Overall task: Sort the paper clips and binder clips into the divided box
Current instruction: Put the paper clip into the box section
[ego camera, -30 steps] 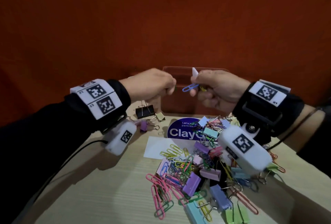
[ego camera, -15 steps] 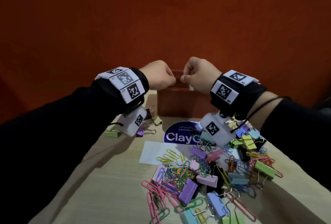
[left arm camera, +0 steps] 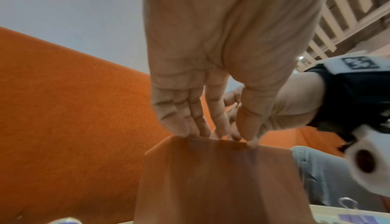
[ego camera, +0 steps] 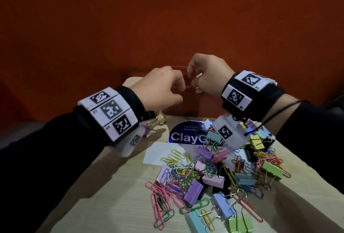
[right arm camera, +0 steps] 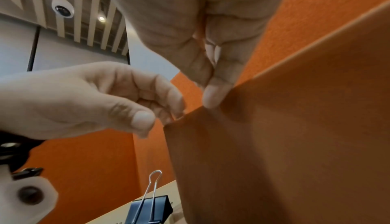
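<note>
Left hand (ego camera: 160,87) and right hand (ego camera: 208,74) hover, fingers curled, over the clear plastic divided box (ego camera: 186,106) at the counter's (ego camera: 115,195) far edge; a blue "Clay" sticker (ego camera: 184,135) lies nearer. Left wrist view: fingertips (left arm camera: 185,127) touch the box rim. Right wrist view: thumb pinched against fingers; contents unclear.

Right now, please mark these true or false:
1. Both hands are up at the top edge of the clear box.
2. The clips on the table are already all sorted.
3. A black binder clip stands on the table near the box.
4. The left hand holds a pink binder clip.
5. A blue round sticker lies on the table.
1. True: the left hand and right hand meet at the rim of the clear box.
2. False: a mixed pile lies loose on the table.
3. True: black binder clip.
4. False: no pink clip shows in its fingers.
5. True: blue sticker.
</note>
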Motion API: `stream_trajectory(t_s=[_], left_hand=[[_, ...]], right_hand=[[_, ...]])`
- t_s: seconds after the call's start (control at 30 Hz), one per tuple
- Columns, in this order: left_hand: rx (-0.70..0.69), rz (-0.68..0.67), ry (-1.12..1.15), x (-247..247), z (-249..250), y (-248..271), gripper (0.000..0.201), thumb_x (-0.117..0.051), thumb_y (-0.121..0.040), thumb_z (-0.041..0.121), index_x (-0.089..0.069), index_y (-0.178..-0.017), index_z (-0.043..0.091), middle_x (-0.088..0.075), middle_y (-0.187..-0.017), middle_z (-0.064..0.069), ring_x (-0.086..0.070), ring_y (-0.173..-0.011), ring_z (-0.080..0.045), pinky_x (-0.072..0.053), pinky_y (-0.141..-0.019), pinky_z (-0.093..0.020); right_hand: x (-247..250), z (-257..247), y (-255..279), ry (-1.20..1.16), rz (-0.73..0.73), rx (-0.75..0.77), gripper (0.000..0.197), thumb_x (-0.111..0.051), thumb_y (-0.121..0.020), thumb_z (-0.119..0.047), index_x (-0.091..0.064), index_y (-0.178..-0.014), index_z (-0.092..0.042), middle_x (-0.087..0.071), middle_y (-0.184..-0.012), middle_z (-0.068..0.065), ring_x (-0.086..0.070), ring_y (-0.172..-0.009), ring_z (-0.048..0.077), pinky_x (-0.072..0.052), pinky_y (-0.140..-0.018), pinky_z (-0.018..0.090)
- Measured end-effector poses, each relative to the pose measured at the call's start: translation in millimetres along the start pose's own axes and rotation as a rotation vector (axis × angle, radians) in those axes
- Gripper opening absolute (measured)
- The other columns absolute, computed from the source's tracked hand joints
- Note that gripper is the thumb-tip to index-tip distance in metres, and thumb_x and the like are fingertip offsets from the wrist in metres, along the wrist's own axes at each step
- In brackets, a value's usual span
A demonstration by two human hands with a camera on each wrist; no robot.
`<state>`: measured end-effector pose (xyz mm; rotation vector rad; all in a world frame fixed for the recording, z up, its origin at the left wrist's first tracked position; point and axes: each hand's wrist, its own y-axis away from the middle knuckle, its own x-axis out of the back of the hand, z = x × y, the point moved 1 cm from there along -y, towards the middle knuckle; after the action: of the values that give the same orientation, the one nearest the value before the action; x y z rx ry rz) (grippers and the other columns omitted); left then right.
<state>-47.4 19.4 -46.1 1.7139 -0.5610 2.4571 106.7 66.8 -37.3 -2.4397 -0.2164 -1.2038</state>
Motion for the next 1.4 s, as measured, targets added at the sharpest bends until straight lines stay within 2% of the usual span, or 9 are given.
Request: stream_trajectory(t_s=[0.13,0.23,0.33,0.6,0.83,0.97,1.1,1.2,1.4], left_hand=[[-0.077,-0.059,-0.107,-2.0,7.5,16.3,0.009,-0.073,-0.077,0.026,-0.069,-0.085,0.029,-0.057,-0.096,0.008,-0.053,-0.087,-0.010,-0.039,-0.070,-0.024],[-0.105,-0.348,-0.077,-6.3,6.2,26.4,0.010,-0.075,-0.074,0.020,-0.077,-0.082,0.026,-0.071,-0.082,0.008,-0.062,-0.073,-0.004,-0.047,-0.064,-0.018],[-0.107,-0.573,-0.040,-17.7,6.5,38.4,0.022,-0.080,-0.072,0.025,-0.076,-0.093,0.028,-0.069,-0.070,0.015,-0.062,-0.066,0.002,-0.049,-0.062,-0.019],[-0.165,-0.620,-0.057,-28.3,13.0,44.5,0.028,-0.086,-0.067,0.028,-0.074,-0.092,0.024,-0.063,-0.065,0.016,-0.053,-0.053,0.008,-0.038,-0.049,-0.006],[-0.142,-0.633,-0.075,-30.8,12.1,41.8,0.032,-0.083,-0.070,0.021,-0.056,-0.057,0.031,-0.051,-0.041,0.019,-0.047,-0.040,0.007,-0.029,-0.038,-0.006],[-0.155,-0.652,-0.074,-31.3,9.0,41.8,0.022,-0.081,-0.072,0.021,-0.061,-0.062,0.025,-0.053,-0.044,0.016,-0.047,-0.042,0.003,-0.032,-0.042,-0.008],[-0.163,-0.669,-0.040,-30.6,6.9,42.2,0.012,-0.078,-0.072,0.017,-0.068,-0.079,0.021,-0.056,-0.051,0.016,-0.049,-0.046,0.003,-0.035,-0.047,-0.011],[-0.168,-0.680,-0.015,-31.6,6.6,42.2,0.031,-0.083,-0.069,0.027,-0.069,-0.097,0.022,-0.057,-0.059,0.013,-0.048,-0.050,0.001,-0.038,-0.051,-0.017],[-0.171,-0.643,-0.060,-36.2,10.5,42.0,0.034,-0.085,-0.066,0.030,-0.067,-0.094,0.022,-0.058,-0.062,0.013,-0.048,-0.049,0.003,-0.035,-0.047,-0.012]], right_hand=[[0.9,-20.6,28.6,0.177,0.079,0.252,0.017,-0.060,-0.075,-0.006,-0.061,-0.086,-0.019,-0.057,-0.070,-0.010,-0.055,-0.067,0.013,-0.040,-0.058,0.012],[-0.1,-32.1,56.1,0.303,-0.190,0.356,0.006,-0.067,-0.073,-0.011,-0.067,-0.076,-0.016,-0.059,-0.063,-0.010,-0.056,-0.060,0.004,-0.036,-0.080,0.013],[-1.0,-32.1,77.2,0.399,-0.491,0.336,0.012,-0.077,-0.070,-0.023,-0.067,-0.064,-0.022,-0.059,-0.056,-0.010,-0.051,-0.052,-0.002,-0.037,-0.058,0.010],[-23.3,-35.5,98.7,0.547,-0.736,0.325,0.035,-0.073,-0.072,-0.050,-0.072,-0.100,-0.029,-0.061,-0.071,-0.010,-0.055,-0.072,0.010,-0.048,-0.066,0.026],[-34.5,-36.3,95.2,0.539,-0.758,0.359,0.021,-0.074,-0.075,-0.040,-0.070,-0.087,-0.023,-0.066,-0.077,-0.007,-0.057,-0.074,0.012,-0.042,-0.059,0.025],[-30.2,-32.9,93.8,0.472,-0.706,0.354,0.002,-0.072,-0.076,-0.024,-0.071,-0.076,-0.022,-0.056,-0.058,-0.013,-0.051,-0.060,0.005,-0.046,-0.061,0.025],[-24.1,-27.8,93.5,0.434,-0.682,0.320,0.007,-0.073,-0.075,-0.023,-0.072,-0.081,-0.023,-0.060,-0.062,-0.013,-0.055,-0.066,0.005,-0.051,-0.070,0.027],[-24.8,-26.2,95.5,0.442,-0.714,0.309,0.018,-0.075,-0.074,-0.030,-0.072,-0.091,-0.027,-0.055,-0.062,-0.015,-0.052,-0.067,0.004,-0.047,-0.069,0.023],[-26.2,-26.1,94.5,0.540,-0.772,0.308,0.010,-0.074,-0.075,-0.029,-0.072,-0.082,-0.023,-0.054,-0.059,-0.013,-0.050,-0.062,0.005,-0.043,-0.061,0.023]])
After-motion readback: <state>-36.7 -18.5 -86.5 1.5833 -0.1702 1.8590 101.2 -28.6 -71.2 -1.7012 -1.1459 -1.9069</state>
